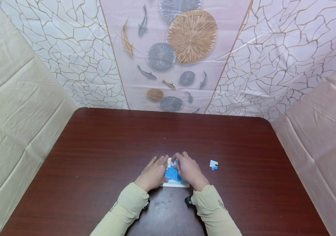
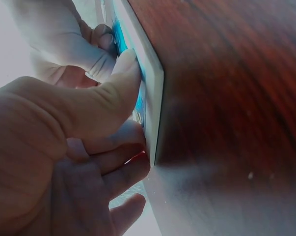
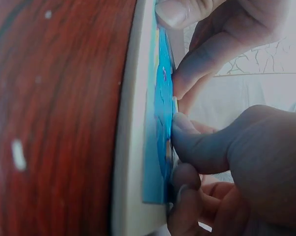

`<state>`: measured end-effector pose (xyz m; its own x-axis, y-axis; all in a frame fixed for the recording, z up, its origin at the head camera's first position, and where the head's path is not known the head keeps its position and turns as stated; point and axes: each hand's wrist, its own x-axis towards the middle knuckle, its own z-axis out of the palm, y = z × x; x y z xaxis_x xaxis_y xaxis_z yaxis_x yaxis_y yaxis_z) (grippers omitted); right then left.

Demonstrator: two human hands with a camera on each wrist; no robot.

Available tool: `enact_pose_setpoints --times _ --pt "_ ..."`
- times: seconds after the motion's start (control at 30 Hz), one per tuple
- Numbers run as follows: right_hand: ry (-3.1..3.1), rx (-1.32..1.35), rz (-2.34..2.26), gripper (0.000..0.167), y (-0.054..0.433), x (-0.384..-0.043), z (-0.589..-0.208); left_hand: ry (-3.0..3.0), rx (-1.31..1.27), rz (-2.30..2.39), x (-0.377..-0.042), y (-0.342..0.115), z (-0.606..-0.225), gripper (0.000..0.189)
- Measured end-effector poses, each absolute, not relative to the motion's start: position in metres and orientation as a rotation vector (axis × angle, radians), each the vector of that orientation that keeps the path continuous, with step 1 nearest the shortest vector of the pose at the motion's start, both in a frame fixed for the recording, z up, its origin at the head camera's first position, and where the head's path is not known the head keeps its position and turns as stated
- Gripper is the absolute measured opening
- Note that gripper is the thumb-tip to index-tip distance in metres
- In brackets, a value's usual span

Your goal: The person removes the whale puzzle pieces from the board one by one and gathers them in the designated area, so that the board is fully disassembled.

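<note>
A small jigsaw puzzle board (image 1: 175,185) with a pale frame and a blue picture lies flat on the table between both hands. My left hand (image 1: 154,172) rests along its left side, the thumb (image 2: 124,73) on the blue surface near the edge and the other fingers farther up the board. At the upper right of the board, my right hand (image 1: 189,169) pinches a puzzle piece (image 1: 172,162) between thumb and bent index finger, low over the picture. Fingers hide much of this piece. The right wrist view shows the right thumb (image 3: 187,129) right at the puzzle's surface.
A loose blue-and-white puzzle piece (image 1: 213,164) lies on the table to the right of the right hand. The dark red-brown wooden table (image 1: 111,141) meets patterned cloth walls (image 1: 91,59) at the back and plain ones at the sides.
</note>
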<state>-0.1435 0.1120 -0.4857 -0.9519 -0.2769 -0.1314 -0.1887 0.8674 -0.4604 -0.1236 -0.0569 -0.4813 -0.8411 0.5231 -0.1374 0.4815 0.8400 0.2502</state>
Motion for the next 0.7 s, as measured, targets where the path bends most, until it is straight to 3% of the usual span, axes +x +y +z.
enact_pose_setpoints --times 0.3,0.7 --pt "2.832 -0.3 -0.647 0.035 0.1095 -0.145 -0.4886 2.816 0.77 0.306 -0.1236 -0.057 -0.4812 0.055" --pt "2.817 -0.268 -0.706 0.034 0.1085 -0.1438 -0.4885 2.809 0.755 0.306 -0.1235 -0.0572 -0.4816 0.056"
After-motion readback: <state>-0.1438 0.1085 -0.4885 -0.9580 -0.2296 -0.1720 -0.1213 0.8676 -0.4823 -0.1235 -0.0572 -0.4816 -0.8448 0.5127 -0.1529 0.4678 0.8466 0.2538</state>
